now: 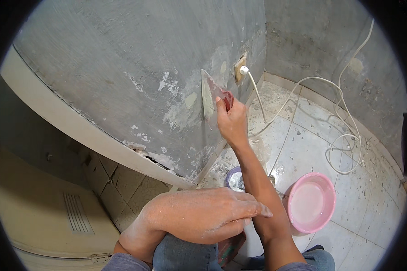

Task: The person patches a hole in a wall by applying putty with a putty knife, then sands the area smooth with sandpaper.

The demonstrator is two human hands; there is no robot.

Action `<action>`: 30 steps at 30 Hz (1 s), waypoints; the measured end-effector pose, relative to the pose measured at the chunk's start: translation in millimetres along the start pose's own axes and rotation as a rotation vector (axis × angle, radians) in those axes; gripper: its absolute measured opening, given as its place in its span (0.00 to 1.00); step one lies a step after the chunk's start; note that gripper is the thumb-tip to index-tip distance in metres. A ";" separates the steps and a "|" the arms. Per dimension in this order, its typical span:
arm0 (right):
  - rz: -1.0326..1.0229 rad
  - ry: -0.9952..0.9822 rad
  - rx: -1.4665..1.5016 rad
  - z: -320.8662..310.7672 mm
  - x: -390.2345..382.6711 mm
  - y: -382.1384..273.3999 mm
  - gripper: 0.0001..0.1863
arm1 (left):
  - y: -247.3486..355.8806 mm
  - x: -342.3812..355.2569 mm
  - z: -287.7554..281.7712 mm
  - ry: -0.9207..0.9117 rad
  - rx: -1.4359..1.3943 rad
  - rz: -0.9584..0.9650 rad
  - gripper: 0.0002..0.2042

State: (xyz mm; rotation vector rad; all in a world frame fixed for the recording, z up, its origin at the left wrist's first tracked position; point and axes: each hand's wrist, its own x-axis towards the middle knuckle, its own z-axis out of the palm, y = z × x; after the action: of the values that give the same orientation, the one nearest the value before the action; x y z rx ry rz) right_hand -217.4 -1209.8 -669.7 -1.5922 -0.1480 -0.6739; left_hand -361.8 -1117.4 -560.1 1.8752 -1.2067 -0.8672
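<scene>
My right hand is closed round the red handle of a wide putty knife. The blade stands edge-on against the grey wall, among pale filler patches and flaked paint, left of a wall socket. My left hand, dusted white, lies across in front of my right forearm with its fingers stretched out. I see nothing in it, though its palm is hidden. Under it, partly covered, a red and green thing shows between my knees.
A pink basin with cloudy liquid stands on the tiled floor to the right. A purple-rimmed tub is partly behind my forearm. A white cable runs from the socket across the floor and up the wall. At left is a doorway edge.
</scene>
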 end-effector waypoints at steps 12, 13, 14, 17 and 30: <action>-0.043 -0.117 0.056 18.6 -65.2 -34.8 0.16 | 7.5 -14.1 4.3 -0.003 0.019 -0.072 0.18; -0.041 -0.114 0.053 20.5 -71.8 -37.1 0.16 | 8.0 -14.5 4.8 -0.020 0.021 -0.086 0.18; -0.083 -0.106 0.071 22.3 -78.2 -38.9 0.16 | 8.6 -14.7 5.9 0.004 0.020 -0.047 0.18; -0.167 -0.074 0.145 23.5 -87.0 -37.9 0.16 | 9.2 -15.8 6.4 0.038 0.028 0.004 0.18; 0.077 0.048 -0.053 12.4 -40.3 22.8 0.14 | 18.1 -19.0 11.2 0.122 -0.020 0.007 0.16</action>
State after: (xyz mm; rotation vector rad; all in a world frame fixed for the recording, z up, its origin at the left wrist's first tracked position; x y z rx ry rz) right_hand -235.4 -1189.9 -709.4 -1.6230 -0.0337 -0.6600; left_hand -385.4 -1107.4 -547.5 1.8787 -1.1256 -0.7472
